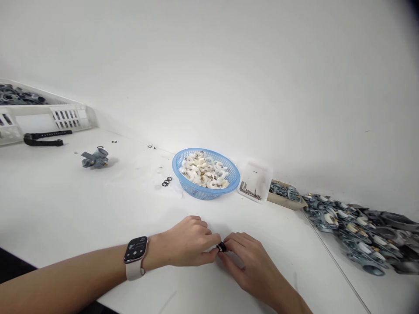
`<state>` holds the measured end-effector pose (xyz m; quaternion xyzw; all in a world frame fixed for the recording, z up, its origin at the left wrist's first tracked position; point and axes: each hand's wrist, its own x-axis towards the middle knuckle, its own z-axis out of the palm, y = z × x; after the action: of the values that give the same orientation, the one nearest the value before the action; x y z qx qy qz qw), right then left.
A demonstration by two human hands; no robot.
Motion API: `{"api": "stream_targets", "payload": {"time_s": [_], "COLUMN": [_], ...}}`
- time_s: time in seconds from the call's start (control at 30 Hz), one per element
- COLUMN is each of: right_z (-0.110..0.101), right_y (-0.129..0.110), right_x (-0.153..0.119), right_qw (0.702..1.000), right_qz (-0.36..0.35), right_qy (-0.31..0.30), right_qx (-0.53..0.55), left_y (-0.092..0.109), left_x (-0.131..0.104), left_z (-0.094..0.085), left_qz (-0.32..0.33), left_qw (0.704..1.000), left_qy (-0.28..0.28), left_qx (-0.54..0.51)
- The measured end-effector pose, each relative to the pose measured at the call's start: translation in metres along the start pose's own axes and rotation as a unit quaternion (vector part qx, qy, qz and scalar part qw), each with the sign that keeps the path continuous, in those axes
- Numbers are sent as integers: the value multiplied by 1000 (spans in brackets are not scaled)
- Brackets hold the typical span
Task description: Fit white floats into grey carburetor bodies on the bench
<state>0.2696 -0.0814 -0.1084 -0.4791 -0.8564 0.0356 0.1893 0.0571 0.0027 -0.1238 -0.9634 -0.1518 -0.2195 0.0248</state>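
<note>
Between my two hands, low over the white table, is a small black ring-shaped part (221,247). The thumb and forefinger of my left hand (193,242) pinch it from the left. From the other side, the fingertips of my right hand (250,264) close on it too. Its exact kind is too small to make out. Beyond the hands stands a blue plastic basket (205,194) filled with white curved plastic pieces (199,170) and small metal bits. Several black rubber rings (166,181) lie left of the basket.
A grey metal carburetor body (95,158) sits at the left, near a black watch (46,138) and a white crate (42,117) of dark parts. Right of the basket are a clear tray (255,183) of metal pins, a beige box (285,200), and a pile of carburetors (356,231).
</note>
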Motion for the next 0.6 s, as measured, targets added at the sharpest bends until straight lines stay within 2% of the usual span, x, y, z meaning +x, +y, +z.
{"api": "stream_targets", "payload": {"time_s": [0.23, 0.6], "right_z": [-2, -2], "right_y": [0, -2], "right_x": [0, 0], "right_qw": [1000, 1000], "right_qz": [4, -3], "right_qy": [-12, -6], "right_qx": [-1, -8], "left_y": [1, 2], "left_x": [-1, -2], "left_z": [3, 6], "left_qz": [0, 1], "left_qw": [1000, 999], "left_qy": [5, 46], "left_qx": [-1, -9]}}
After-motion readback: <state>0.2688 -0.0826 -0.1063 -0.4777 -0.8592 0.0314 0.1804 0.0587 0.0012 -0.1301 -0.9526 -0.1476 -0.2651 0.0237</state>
